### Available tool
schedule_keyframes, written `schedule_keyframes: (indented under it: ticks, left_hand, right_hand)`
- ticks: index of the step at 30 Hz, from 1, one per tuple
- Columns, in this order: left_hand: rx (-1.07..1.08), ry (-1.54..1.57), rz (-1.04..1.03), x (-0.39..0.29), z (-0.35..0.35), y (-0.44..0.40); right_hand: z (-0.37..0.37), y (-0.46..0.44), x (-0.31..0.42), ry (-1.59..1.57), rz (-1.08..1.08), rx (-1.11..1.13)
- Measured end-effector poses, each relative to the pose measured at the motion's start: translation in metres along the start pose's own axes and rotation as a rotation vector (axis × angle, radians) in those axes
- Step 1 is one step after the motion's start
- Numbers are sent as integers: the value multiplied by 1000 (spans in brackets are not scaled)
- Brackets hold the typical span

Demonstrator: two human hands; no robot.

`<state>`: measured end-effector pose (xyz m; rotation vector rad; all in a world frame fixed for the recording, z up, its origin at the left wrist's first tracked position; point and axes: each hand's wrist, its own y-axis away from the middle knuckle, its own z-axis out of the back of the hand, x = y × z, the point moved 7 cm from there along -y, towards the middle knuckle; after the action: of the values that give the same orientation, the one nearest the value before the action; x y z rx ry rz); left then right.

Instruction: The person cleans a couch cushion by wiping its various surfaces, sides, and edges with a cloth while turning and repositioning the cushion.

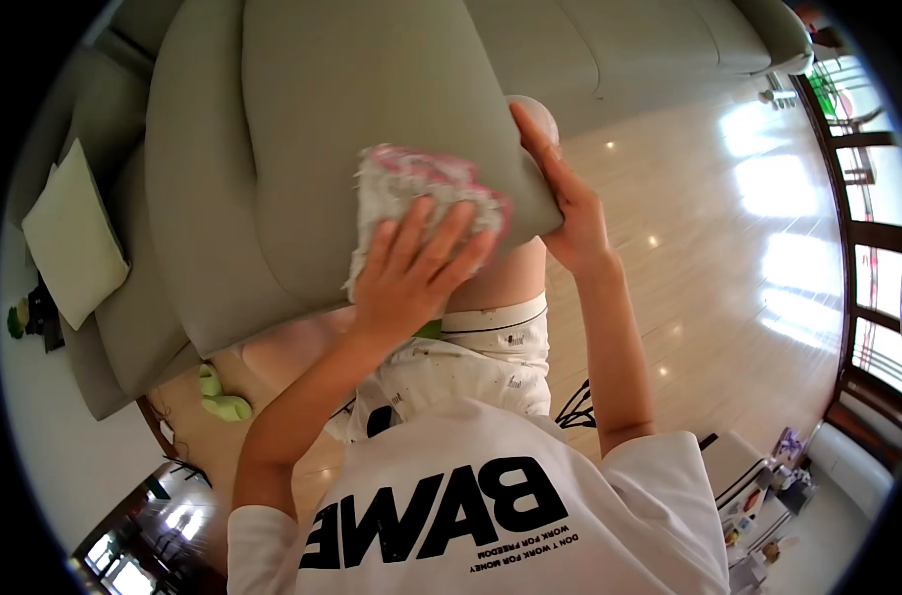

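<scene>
A grey-beige sofa cushion [362, 79] juts toward me, its near corner above my thighs. My left hand [416, 263] lies over a shaggy white and pink cleaning cloth [382, 193] and presses it against the cushion near that corner. The fingers are slightly spread on the cloth, and the thumb is hidden. On the other side, my right hand [570, 203] grips the cushion's right edge, with some fingers out of sight beneath it. Slight blur shows on the left hand and the cloth.
A pale pillow [74, 238] leans on the sofa at the left. Green slippers [221, 395] lie on the floor below it. Dark cables [576, 407] are on the shiny floor [689, 278] by my right side. A cluttered white table [748, 496] stands at the lower right.
</scene>
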<state>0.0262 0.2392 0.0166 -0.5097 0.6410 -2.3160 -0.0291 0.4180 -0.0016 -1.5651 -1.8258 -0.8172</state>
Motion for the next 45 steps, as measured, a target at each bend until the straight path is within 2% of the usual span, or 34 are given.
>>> schedule_keyframes:
  ticks: [3,6,7,10,13,17,21,23,27,30,33,34,37,39,42,45]
  left_hand:
    - [7,2,-65,-33,-16,-42]
    - [20,-141,-35,-60,-26,-86]
    - [-11,-133,6,-62,-26,-88]
    - [-64,-85,-26,-50,-20,-78]
    - [60,81,62,-9,-4,-41]
    - [214,0,165,61,19,38]
    - [126,-4,163,79,31,66]
    - [74,24,167,72,29,50]
    - [101,72,115,38,12,-10]
    - [148,162,104,3,-5,-73]
    - [242,202,104,-21,-15,-108]
    - [279,209,104,-24,-18,-112]
    - [257,288,60,-8,-8,-93]
    - [267,233,68,10,5,-67]
    - [265,157,110,39,22,-16]
    - [262,99,133,52,29,14]
  right_hand:
    - [10,-1,0,-59,9,-17]
    - [33,13,1,-163,-151,-243]
    - [28,8,8,-228,-52,-123]
    - [27,11,15,-105,-22,-101]
    - [23,10,18,89,-22,-72]
    - [4,3,23,262,14,-1]
    - [-22,-7,24,571,93,-43]
    - [-16,-13,20,416,86,12]
    - [-12,-14,17,165,21,22]
    - [-9,-12,16,109,-1,5]
    - [9,-4,4,-112,-183,-137]
    - [12,-3,3,-113,-176,-159]
    - [16,-3,2,-49,-127,-173]
    - [10,1,6,84,-52,-115]
    - [12,0,1,-19,-46,-30]
    - [-1,-4,3,147,-29,3]
